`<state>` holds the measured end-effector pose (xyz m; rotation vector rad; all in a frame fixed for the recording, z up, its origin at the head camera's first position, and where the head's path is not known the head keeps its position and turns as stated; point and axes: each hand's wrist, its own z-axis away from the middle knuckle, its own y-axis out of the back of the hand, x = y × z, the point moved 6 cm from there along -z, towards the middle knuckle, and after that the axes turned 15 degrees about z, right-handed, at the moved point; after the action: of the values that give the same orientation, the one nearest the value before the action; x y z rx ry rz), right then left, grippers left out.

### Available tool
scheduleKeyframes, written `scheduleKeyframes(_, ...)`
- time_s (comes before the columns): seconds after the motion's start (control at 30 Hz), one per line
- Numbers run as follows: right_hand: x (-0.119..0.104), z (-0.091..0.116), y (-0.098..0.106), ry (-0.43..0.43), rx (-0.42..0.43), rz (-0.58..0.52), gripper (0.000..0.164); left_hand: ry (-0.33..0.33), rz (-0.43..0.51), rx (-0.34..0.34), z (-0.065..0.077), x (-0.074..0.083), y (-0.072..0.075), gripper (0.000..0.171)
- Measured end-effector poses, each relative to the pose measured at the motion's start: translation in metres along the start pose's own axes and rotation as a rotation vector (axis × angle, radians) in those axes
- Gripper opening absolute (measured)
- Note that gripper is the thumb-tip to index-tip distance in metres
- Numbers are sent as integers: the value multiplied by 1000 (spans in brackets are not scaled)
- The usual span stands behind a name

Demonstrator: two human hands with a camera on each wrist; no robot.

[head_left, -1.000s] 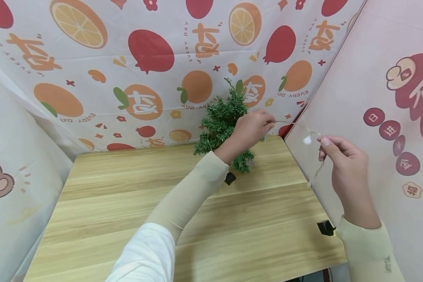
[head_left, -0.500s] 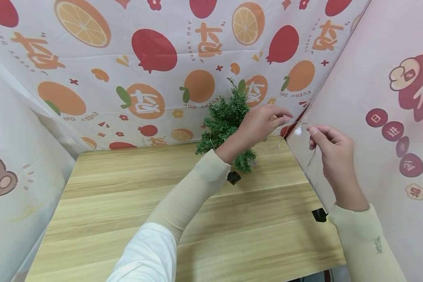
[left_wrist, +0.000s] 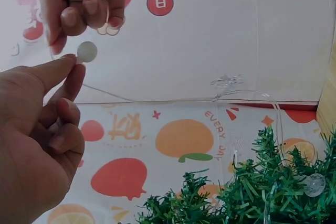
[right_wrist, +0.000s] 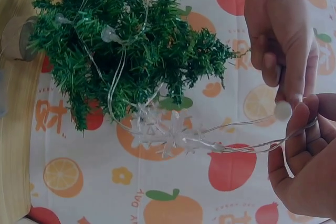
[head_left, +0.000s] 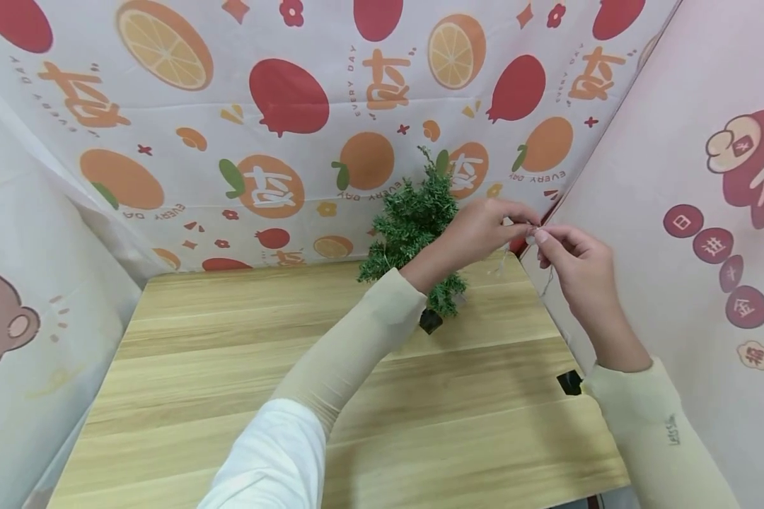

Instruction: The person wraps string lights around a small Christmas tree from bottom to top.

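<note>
A small green artificial pine tree [head_left: 414, 219] stands at the back of the table, a string of lights draped over it. My left hand [head_left: 484, 230] reaches past the tree and pinches the light string beside a round white bulb [left_wrist: 86, 52] between thumb and forefinger. Fingertip to fingertip with it, my right hand [head_left: 576, 265] holds the thin clear wire [right_wrist: 252, 150], its fingers curled. Clear snowflake-shaped lights [right_wrist: 170, 132] hang on the wire between the hands and the tree. Other round bulbs [right_wrist: 110, 34] rest among the branches.
The wood-grain table [head_left: 242, 353] ends against a fruit-printed cloth [head_left: 216, 162] at the back. Another printed cloth [head_left: 649, 162] hangs close on the right, near the right hand. The tree has a round wooden base [right_wrist: 20, 38].
The right hand has moved left and the left hand right, so their fingertips now meet at the bulb. The left fingers, parted half a second ago, have closed on the string. The head view has shifted slightly.
</note>
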<state>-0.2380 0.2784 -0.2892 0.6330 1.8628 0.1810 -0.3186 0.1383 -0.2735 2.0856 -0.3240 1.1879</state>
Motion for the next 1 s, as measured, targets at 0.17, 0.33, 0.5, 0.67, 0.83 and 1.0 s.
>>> scheduleKeyframes(0.17, -3, 4, -8, 25, -49, 80, 23, -2, -15, 55, -5, -2, 9, 21)
scheduleKeyframes(0.33, -4, 7, -19, 54, -116, 52, 22, -18, -2, 136, -11, -2, 26, 21)
scheduleKeyframes(0.5, -4, 10, -27, 32, -155, 76, 24, -25, -8, 177, -18, -2, 42, 21)
scheduleKeyframes(0.67, -2, 11, -32, 5, -161, 92, 27, 16, 2, 188, -28, -3, 55, 18)
scheduleKeyframes(0.83, -2, 12, -37, 8, -156, 154, 29, 70, -11, 207, -35, -6, 70, 18)
scheduleKeyframes(1.0, -6, 10, -40, 12, -158, 157, 31, 126, -43, 187, -41, -6, 82, 21)
